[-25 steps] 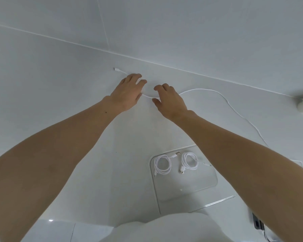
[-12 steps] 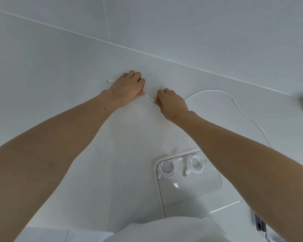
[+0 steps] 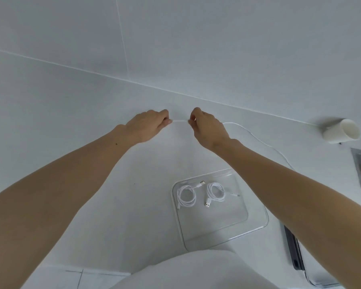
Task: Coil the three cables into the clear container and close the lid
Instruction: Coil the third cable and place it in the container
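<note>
1. White on white: we pinch a thin, smooth third cable (image 3: 180,120) between both hands near the back of the glossy white counter (image 3: 71,126), just short of where it meets the wall (image 3: 196,38).
2. Our left hand (image 3: 148,126) has its fingers curled and pressed together, thumb and fingertips nipping the cable at its left end; our right hand (image 3: 208,128) nips it the same way, thumb against forefinger, the other fingers curled in.
3. The short span between our hands runs taut and almost level, its long axis left to right.
4. Past our right hand the cable slackens, arcs right and then sweeps toward us down the counter, slipping out of sight behind our right forearm.
5. The clear container (image 3: 256,226), a shallow, round-cornered rectangle of see-through plastic, sits open on the counter close to us and well apart from our hands.
6. Two coiled white cables lie side by side at its far end: the left coil (image 3: 187,195) with a plug pointing away and right, the right coil (image 3: 216,191) with a USB plug hanging toward us and a small tip pointing right.
7. A white paper cup (image 3: 342,131) lies tipped on its side at far right, its mouth facing right.
8. We cannot tell where the lid is.
</note>
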